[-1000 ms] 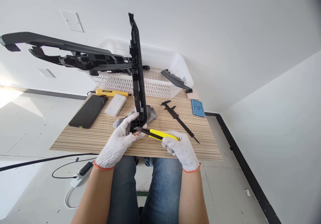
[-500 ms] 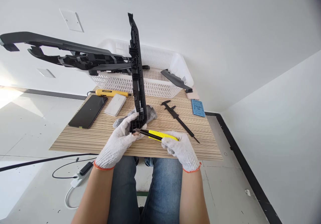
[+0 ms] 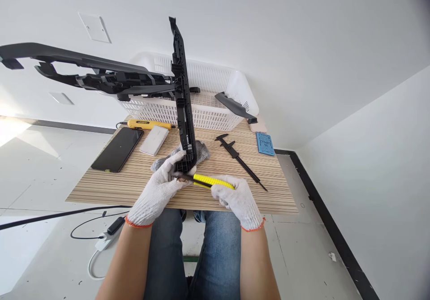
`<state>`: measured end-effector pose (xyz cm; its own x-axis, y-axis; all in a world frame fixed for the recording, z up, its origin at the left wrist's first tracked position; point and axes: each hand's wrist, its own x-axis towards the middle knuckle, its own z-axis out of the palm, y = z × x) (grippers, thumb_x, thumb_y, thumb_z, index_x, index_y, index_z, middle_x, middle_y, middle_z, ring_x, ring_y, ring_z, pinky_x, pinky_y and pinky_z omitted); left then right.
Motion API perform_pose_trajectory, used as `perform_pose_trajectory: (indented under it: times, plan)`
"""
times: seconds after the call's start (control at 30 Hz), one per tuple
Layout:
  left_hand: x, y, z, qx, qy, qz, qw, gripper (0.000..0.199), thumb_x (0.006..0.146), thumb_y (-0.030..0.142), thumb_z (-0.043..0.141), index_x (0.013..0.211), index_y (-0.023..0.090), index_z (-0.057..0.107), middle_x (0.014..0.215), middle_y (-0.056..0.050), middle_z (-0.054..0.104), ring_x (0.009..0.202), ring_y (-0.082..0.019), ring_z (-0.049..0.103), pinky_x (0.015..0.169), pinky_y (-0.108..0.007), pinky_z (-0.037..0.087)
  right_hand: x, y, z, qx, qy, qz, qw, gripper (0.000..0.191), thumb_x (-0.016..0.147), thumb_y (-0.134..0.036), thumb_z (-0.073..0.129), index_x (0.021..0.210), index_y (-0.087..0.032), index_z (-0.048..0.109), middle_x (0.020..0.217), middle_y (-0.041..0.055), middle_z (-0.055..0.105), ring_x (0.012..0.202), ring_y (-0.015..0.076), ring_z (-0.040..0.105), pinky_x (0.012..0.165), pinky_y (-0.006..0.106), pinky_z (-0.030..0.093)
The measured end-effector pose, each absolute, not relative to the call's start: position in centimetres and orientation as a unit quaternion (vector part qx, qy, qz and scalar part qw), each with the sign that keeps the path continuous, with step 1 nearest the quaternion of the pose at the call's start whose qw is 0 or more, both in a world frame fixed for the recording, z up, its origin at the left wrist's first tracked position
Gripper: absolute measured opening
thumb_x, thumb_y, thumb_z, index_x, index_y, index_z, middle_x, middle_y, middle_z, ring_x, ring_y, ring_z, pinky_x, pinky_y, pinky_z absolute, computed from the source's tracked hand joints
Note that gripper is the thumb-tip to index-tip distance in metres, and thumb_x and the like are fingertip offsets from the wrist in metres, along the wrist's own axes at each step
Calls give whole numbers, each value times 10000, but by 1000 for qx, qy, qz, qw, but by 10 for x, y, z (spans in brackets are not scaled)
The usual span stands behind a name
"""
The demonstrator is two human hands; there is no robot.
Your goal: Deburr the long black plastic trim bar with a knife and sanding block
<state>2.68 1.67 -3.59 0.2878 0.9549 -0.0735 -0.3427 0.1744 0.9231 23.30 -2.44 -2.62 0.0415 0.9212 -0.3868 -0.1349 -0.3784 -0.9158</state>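
Yellow cutter (image 3: pixel 207 180) in right hand (image 3: pixel 239 199), slid leftward by black strip (image 3: pixel 182 107).

left hand (image 3: pixel 157 195): gloved, grips near end of black strip (image 3: pixel 183 103) | right hand (image 3: pixel 237 200): gloved, holds yellow cutter (image 3: pixel 212 182), its blurred tip at strip's near end | worktop (image 3: pixel 273 183): black phone (image 3: pixel 117 150) left, caliper (image 3: pixel 231 148) right | far: white basket (image 3: pixel 208 117), black parts (image 3: pixel 127 81) jutting left

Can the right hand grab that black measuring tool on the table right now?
Probably not straight away: the right hand is holding the yellow knife. But the black measuring tool lies close by with nothing on top, so it looks reachable if the knife is put down.
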Motion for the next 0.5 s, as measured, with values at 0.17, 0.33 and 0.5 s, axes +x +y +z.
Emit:
perform_pose_trajectory:
  times: [0.17,0.33,0.5]
  plan:
    - [28,16,-31,435,367,484,664,642,752,239,891,1346,269,648,1281,-50,690,1099,-206,695,1020,-357,560,237,-25,-28,-569,-344,593,454,411,642,-456,803,891,-135,737,576,-12,583,431,54,362,394,197,240]
    - [29,14,-26,396,354,489,691,648,719,222,907,1318,289,672,1320,-47,682,1076,-208,707,986,-347,581,237,-25,-27,-582,-325,562,490,417,660,-484,792,886,-140,724,593,-8,592,432,54,373,389,191,248]
    - [28,15,-28,387,345,499,694,626,701,177,909,1282,268,694,1225,-44,717,1030,-202,717,980,-357,589,237,-25,-28,-593,-323,575,462,440,611,-480,831,874,-142,733,587,-6,593,422,56,375,377,189,230]
